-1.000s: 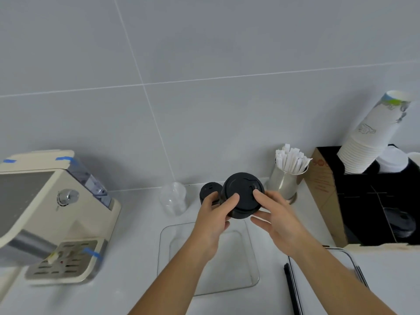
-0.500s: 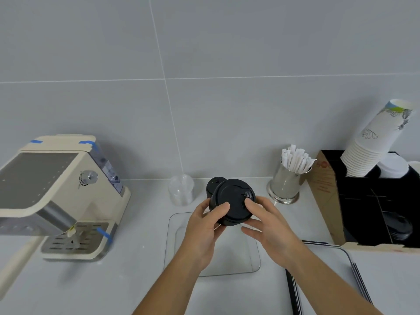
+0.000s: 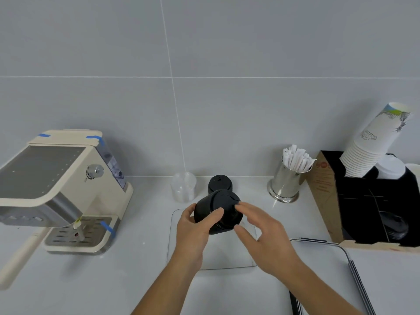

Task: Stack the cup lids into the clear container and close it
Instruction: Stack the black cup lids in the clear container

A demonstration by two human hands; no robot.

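Observation:
My left hand (image 3: 193, 230) grips a stack of black cup lids (image 3: 219, 212), tilted on its side above the clear container (image 3: 177, 253) that lies on the counter. My right hand (image 3: 263, 235) is at the stack's right end, fingers spread, fingertips touching or just off the top lid. A second, smaller stack of black lids (image 3: 220, 183) stands upright behind, near the wall. A clear flat lid with a dark rim (image 3: 336, 253) lies to the right of the container.
A cream coffee machine (image 3: 61, 189) stands at the left. A stack of clear plastic lids or cups (image 3: 183, 187) sits by the wall. A steel cup of wrapped straws (image 3: 286, 180) and a black organiser (image 3: 372, 201) with paper cups (image 3: 375, 142) are at the right.
The lid stack has come down toward the container and tipped onto its side. My right hand has loosened from a grip to spread fingers at its end. The camera tilted up.

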